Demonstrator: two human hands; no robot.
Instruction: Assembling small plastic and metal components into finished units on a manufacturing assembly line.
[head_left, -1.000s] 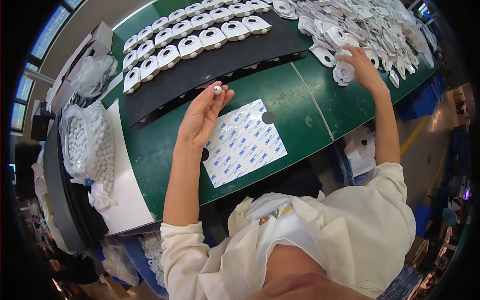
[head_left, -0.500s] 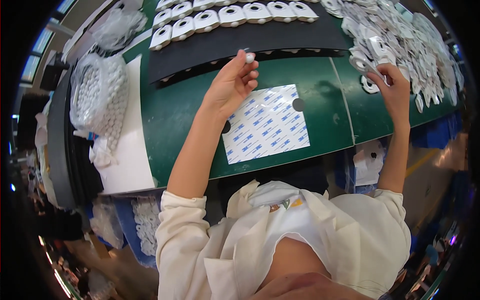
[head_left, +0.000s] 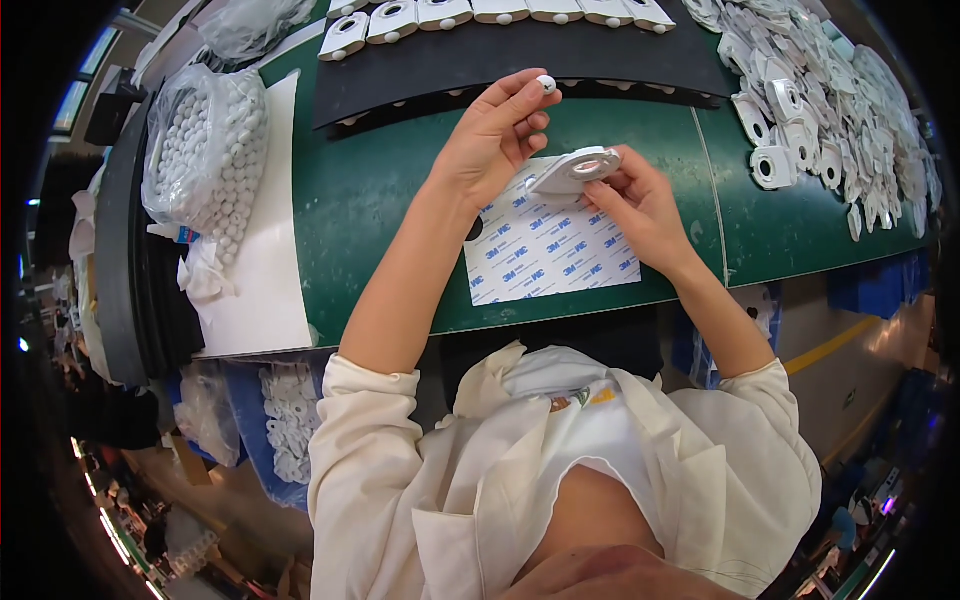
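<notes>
Between thumb and forefinger, my left hand (head_left: 492, 140) pinches a small white ball (head_left: 546, 85) with a dark mark on it. My right hand (head_left: 640, 205) grips a flat white plastic part (head_left: 574, 172) that has a round ring-shaped opening at one end. That part is tilted above a white sheet with blue print (head_left: 550, 255) lying on the green table (head_left: 380, 190). The ball and the plastic part are apart. Beyond my left hand, finished-looking white parts with balls (head_left: 443, 14) stand in a row on a black board (head_left: 520, 55).
A heap of similar white parts (head_left: 850, 130) covers the table's right side. On the left, a clear bag of white balls (head_left: 205, 160) rests on a white board (head_left: 270, 280). Below the table's edge sit blue bins (head_left: 265, 430) with white pieces inside.
My right hand has come left from the heap to the middle, bringing a white plastic part. My left hand, still pinching the ball, has moved slightly up and right in view.
</notes>
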